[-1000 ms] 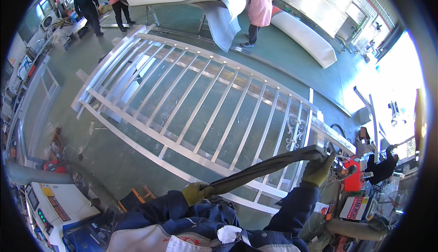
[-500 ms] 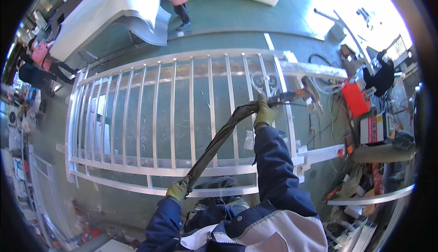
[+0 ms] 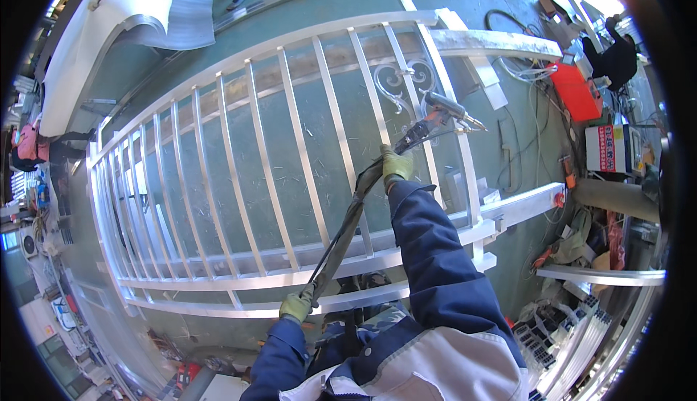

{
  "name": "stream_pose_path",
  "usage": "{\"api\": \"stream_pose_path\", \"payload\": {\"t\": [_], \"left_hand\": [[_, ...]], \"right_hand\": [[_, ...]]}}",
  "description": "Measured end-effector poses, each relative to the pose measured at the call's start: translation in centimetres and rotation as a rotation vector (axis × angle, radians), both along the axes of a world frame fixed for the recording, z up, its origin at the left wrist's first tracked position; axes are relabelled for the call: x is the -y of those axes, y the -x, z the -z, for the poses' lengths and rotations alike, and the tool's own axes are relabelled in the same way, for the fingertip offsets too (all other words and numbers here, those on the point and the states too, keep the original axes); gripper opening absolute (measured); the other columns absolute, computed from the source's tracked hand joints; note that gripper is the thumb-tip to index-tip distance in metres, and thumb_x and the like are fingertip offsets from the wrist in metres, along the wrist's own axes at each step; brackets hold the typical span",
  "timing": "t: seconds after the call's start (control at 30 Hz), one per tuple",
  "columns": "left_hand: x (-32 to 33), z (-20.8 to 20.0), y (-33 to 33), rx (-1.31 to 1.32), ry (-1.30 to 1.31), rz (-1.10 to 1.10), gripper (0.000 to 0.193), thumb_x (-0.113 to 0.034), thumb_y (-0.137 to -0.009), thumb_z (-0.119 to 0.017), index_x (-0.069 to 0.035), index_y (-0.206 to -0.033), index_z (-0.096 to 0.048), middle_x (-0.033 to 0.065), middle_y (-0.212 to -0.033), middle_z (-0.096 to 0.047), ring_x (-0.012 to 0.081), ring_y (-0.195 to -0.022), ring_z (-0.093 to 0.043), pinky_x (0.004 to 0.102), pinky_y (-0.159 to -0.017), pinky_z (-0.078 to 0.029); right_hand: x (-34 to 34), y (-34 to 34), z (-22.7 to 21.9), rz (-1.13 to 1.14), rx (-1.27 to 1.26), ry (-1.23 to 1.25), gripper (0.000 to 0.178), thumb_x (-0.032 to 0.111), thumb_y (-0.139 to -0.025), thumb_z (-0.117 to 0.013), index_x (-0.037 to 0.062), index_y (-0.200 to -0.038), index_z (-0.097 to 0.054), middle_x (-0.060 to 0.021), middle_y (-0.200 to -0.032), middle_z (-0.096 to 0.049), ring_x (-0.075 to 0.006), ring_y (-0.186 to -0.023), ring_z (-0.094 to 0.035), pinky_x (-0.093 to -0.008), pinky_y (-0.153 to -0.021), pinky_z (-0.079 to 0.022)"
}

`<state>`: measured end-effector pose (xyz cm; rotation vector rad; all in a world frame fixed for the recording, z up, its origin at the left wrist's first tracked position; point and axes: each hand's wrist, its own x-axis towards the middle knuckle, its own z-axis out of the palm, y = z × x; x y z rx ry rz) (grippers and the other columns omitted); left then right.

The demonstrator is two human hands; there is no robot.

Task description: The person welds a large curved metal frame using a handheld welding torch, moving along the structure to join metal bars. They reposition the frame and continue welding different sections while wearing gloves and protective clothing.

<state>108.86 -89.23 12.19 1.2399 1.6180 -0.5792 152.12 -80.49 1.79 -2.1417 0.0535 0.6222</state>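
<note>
R hand (image 3: 396, 162) closed round the tail end of the welding torch (image 3: 443, 114), where the dark cable sleeve (image 3: 347, 228) joins on; can't tell if any finger's on a trigger. L hand (image 3: 296, 305) gripping same sleeve lower down, by near side of the metal railing panel (image 3: 232, 283); can't tell if it touches the rail. Sleeve runs diag. betw. the two fists, over panel's bars. Chg vs prev. frame: torch head was out past panel's R end post, nozzle angled down; now head sits above that post, nozzle pointing R, and it's come in closer to the scroll ornament (image 3: 406, 72) set in panel's R end. Means, my read: torch is better placed over the panel's end, w/ both grips sharing the sleeve's wt. Surroundings: red case (image 3: 576, 90) beyond panel's R end, crouched co-worker (image 3: 617, 56) just behind it; white sheet (image 3: 120, 31) off panel's far L side.
</note>
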Motion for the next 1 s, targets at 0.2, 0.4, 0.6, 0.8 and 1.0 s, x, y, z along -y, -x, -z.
{"api": "stream_pose_path", "payload": {"t": [0.2, 0.4, 0.6, 0.8, 1.0], "left_hand": [[-0.8, -0.4, 0.3, -0.093, 0.013, 0.046, 0.063, -0.06, -0.098, -0.048, -0.006, -0.081, -0.076, 0.0099, -0.063, -0.068, 0.0223, -0.055, -0.064, 0.0384, -0.057, -0.049], [0.3, 7.1, 5.3, 0.042, -0.194, 0.066, 0.066, -0.061, -0.099, -0.047, -0.006, -0.074, -0.073, 0.0026, -0.053, -0.057, 0.0124, -0.043, -0.049, 0.033, -0.041, -0.036], [-1.5, 4.0, 1.6, 0.014, 0.08, -0.12, 0.072, -0.064, -0.1, -0.039, -0.002, -0.081, -0.071, 0.0021, -0.057, -0.057, 0.0126, -0.048, -0.05, 0.0283, -0.048, -0.04], [-2.2, 7.5, 3.3, 0.023, 0.005, 0.107, 0.07, -0.065, -0.098, -0.045, 0.0, -0.105, -0.069, 0.011, -0.082, -0.068, 0.0215, -0.069, -0.062, 0.0348, -0.065, -0.049], [-1.5, 6.0, 2.5, 0.189, -0.106, 0.217, 0.069, -0.061, -0.098, -0.05, 0.002, -0.122, -0.064, 0.0138, -0.098, -0.069, 0.0232, -0.082, -0.063, 0.0355, -0.076, -0.05]], "right_hand": [[-1.2, 2.4, -1.2, -0.006, -0.066, 0.116, 0.049, 0.033, -0.076, -0.081, -0.0006, -0.106, -0.062, -0.0207, -0.095, -0.071, -0.0388, -0.09, -0.069, -0.0441, -0.082, -0.051], [-0.7, 0.6, 2.8, 0.068, -0.117, 0.042, 0.05, 0.037, -0.081, -0.076, -0.0007, -0.11, -0.061, -0.0227, -0.101, -0.071, -0.0406, -0.098, -0.068, -0.0456, -0.086, -0.051], [4.6, 9.3, -0.3, -0.042, -0.06, -0.124, 0.044, 0.037, -0.091, -0.057, 0.0035, -0.118, -0.059, -0.0275, -0.103, -0.068, -0.0467, -0.098, -0.065, -0.05, -0.087, -0.049], [17.2, 23.6, -4.5, -0.274, -0.344, -0.074, 0.048, 0.036, -0.092, -0.054, 0.0044, -0.126, -0.06, -0.0261, -0.115, -0.066, -0.0423, -0.108, -0.063, -0.0439, -0.095, -0.049], [28.6, 32.2, -4.1, -0.42, -0.559, -0.021, 0.049, 0.037, -0.09, -0.055, 0.0031, -0.125, -0.064, -0.0227, -0.121, -0.066, -0.0383, -0.114, -0.063, -0.0416, -0.1, -0.047]]}}
